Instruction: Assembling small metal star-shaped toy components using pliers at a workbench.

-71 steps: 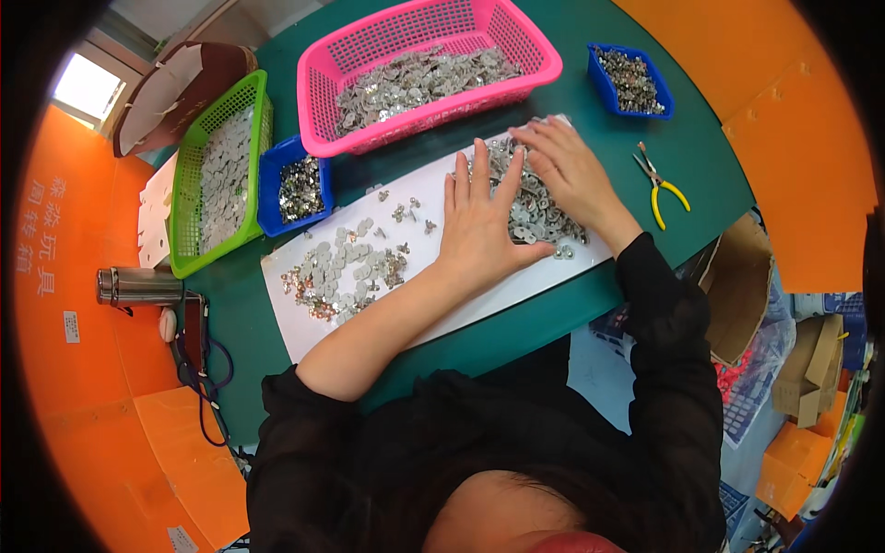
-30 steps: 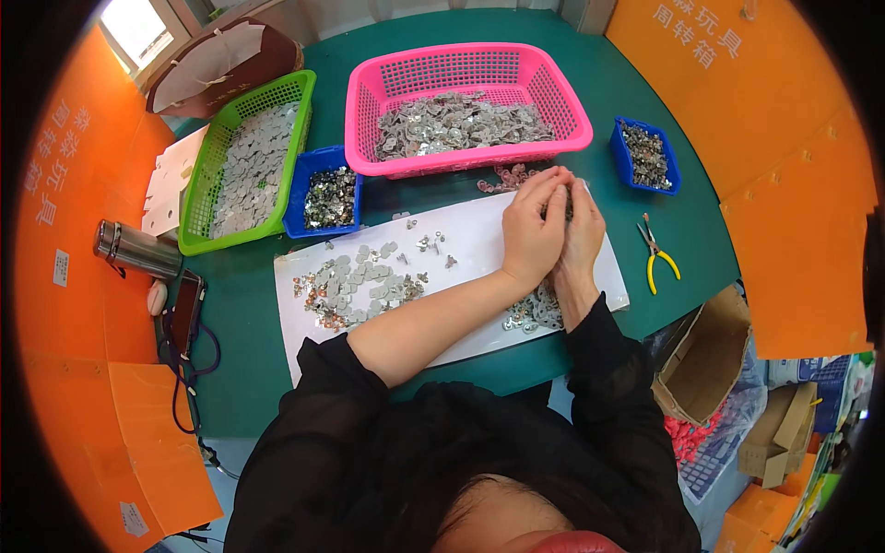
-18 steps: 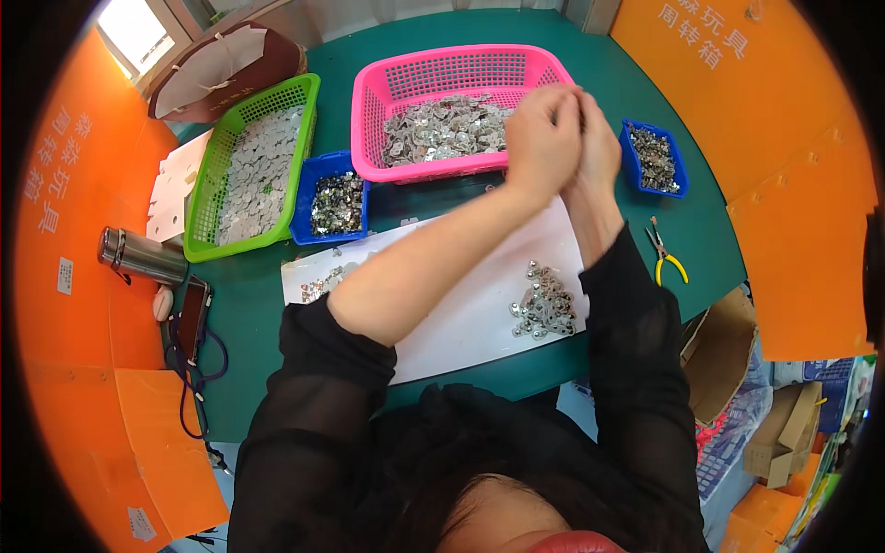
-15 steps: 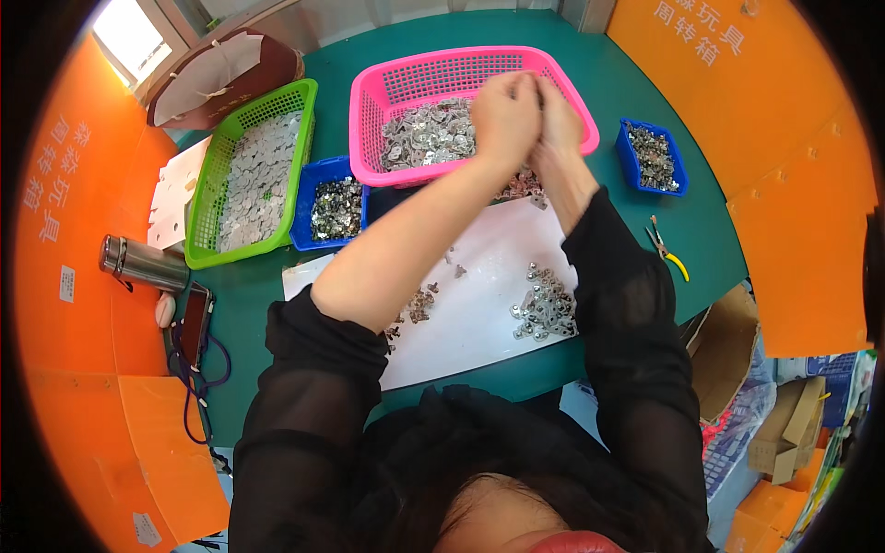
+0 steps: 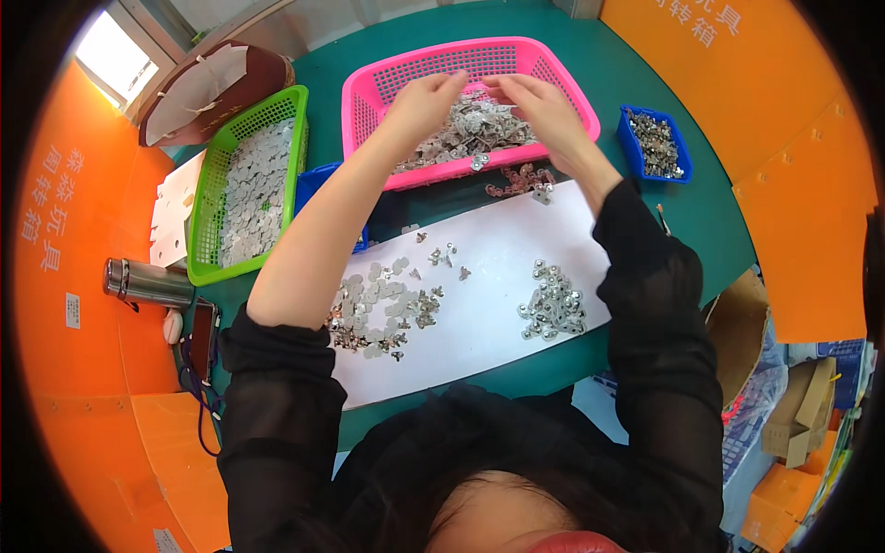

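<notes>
Both hands are raised over the pink mesh basket [image 5: 410,70], apart from each other. My left hand [image 5: 426,106] has its fingers stretched toward the middle, with nothing visible in it. My right hand [image 5: 544,109] faces it, fingers extended and loosely apart, also showing nothing held. Below them a heap of small silvery metal pieces [image 5: 479,134] fills the basket. Nearer me, a white board [image 5: 479,276] carries a pile of shiny assembled-looking pieces [image 5: 555,309] on the right. Flat grey discs [image 5: 383,295] and small metal fittings [image 5: 424,309] lie on its left, partly covered by my left arm.
A green basket [image 5: 300,138] of flat discs stands left, beside a partly hidden blue tray [image 5: 318,175]. Reddish pieces [image 5: 521,181] lie before the pink basket. Another blue tray [image 5: 684,170] sits right. A steel flask [image 5: 161,284] and phone [image 5: 203,332] lie far left. Orange panels [image 5: 784,166] flank the table.
My hands were pressed together above the basket's right side; they have now parted, the left moving leftward. More pieces are heaped in the basket, and more of the board shows.
</notes>
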The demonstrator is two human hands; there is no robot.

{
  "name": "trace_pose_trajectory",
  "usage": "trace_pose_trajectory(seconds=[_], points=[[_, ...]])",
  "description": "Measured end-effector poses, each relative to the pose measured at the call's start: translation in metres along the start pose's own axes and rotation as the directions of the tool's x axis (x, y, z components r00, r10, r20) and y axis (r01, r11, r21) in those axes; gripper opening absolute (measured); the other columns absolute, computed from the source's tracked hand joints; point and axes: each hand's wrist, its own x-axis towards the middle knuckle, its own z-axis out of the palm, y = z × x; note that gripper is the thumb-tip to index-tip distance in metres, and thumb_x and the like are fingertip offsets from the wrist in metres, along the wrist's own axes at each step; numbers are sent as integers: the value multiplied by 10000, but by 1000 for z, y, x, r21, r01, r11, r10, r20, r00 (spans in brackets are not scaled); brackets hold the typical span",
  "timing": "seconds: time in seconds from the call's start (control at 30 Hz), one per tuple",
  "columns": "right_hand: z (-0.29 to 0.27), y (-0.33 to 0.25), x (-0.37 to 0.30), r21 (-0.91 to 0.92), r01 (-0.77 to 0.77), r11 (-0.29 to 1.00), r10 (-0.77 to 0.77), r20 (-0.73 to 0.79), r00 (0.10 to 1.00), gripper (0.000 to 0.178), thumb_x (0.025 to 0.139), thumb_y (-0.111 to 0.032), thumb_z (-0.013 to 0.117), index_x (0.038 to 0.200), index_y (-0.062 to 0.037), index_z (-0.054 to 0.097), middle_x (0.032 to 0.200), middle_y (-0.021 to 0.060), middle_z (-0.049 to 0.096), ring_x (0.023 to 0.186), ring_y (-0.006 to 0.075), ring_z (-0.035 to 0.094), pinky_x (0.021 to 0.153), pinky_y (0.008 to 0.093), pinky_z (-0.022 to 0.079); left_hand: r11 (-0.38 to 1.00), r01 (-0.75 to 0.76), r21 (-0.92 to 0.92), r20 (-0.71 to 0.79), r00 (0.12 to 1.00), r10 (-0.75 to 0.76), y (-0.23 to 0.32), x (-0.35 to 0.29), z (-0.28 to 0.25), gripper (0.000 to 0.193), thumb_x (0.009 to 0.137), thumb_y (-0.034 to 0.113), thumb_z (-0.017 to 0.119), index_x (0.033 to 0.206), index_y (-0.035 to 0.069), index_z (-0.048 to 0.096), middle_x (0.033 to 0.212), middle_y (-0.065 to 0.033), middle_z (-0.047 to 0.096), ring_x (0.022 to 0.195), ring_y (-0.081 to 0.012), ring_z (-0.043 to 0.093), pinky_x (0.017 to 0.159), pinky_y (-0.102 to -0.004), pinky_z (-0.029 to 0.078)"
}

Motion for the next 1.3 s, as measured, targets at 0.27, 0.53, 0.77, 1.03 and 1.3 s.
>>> trace_pose_trajectory(seconds=[0.27,0.53,0.77,1.03,1.3], points=[[-76,23,-82,-324,72,943,-19,165,986,266,1003,-209,581,1035,18,715,931,65,724,893,136,659,849,323,510,390,-533,751,214,755,619,-25,-33,11,644,816,471,737,1353,150,584,1371,-137,547,1338,-336,440,1091,-573,314],[-58,64,-85,-836,180,519,-48,182,982,493,861,-314,720,1257,-39,616,1182,185,642,1073,335,630,957,404,491,571,-617,542,347,783,516,-23,-93,56,304,821,41,678,1125,58,663,995,-173,666,879,-361,664,794,-465,531],[-68,57,-42,-830,126,544,299,331,895,568,784,-260,734,1271,-6,590,1186,203,638,1057,358,631,968,401,495,651,-231,723,285,958,23,-43,-65,69,456,805,68,671,1245,-25,596,1086,-255,661,1023,-406,648,912,-482,518],[-22,60,-28,-856,-47,514,366,170,915,473,756,-93,644,1219,-1,622,1153,226,639,1057,342,640,922,419,512,676,-248,694,300,953,41,-61,-20,90,491,730,136,744,1182,-16,629,1045,-258,671,1011,-402,655,895,-472,524],[-25,82,-41,-544,-280,791,315,-30,949,388,792,30,607,1180,37,621,1134,152,676,964,241,684,857,343,546,902,-182,391,-68,972,225,-70,-45,113,325,749,77,725,1054,-22,674,976,-256,683,971,-419,656,881,-467,519]])
